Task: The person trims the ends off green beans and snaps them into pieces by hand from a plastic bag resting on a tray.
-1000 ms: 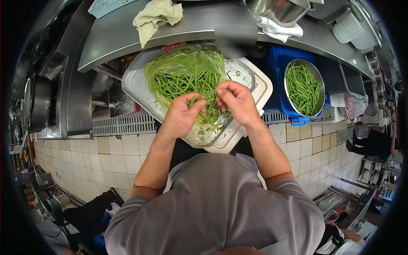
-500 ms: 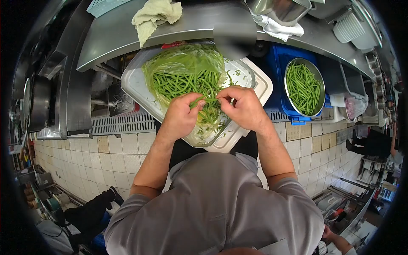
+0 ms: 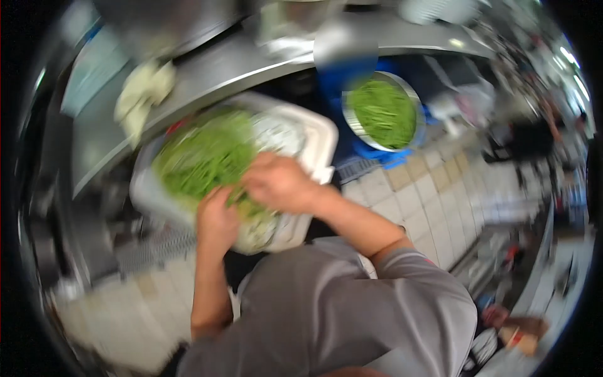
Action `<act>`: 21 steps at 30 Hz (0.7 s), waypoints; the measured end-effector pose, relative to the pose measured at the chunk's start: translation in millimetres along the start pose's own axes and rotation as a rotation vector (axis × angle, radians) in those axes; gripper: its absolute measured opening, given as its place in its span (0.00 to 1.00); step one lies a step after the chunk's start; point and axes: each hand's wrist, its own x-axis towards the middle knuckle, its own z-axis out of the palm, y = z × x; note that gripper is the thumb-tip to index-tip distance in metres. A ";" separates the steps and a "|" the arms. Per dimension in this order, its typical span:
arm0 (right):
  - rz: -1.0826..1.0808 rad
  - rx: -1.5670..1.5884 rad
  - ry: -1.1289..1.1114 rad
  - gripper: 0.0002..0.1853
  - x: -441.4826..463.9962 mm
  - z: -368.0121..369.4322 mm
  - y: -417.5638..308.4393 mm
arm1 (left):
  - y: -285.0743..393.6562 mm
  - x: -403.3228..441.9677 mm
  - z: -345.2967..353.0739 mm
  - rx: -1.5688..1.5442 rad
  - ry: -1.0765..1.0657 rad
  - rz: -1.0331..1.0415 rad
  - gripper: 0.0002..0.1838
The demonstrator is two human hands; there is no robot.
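Observation:
Motion blurs the view. A clear plastic bag [image 3: 232,120] of green beans [image 3: 204,160] lies in a tray [image 3: 146,188], with pale scraps on the tray's right side. Over the bag's near edge, my left hand [image 3: 217,217] is closed around green beans, a bit of green showing at its fingertips. My right hand [image 3: 282,183] is close beside it, fingers pinched together at the beans; the exact hold is smeared.
A round metal bowl [image 3: 411,94] of green beans stands on a blue container [image 3: 396,157] to the right. A pale cloth [image 3: 143,94] hangs on the steel counter [image 3: 207,74] ahead. Behind on the right is another person's dark clothing [image 3: 524,141].
My view has swung to the right, so the tray, bag and bowl appear further left and tilted. My hands remain close together over the beans, the right one now nearer the left.

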 end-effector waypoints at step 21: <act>0.435 0.504 0.328 0.04 -15.3 19.0 50.0 | -8.1 8.3 13.1 -0.803 0.177 -0.456 0.09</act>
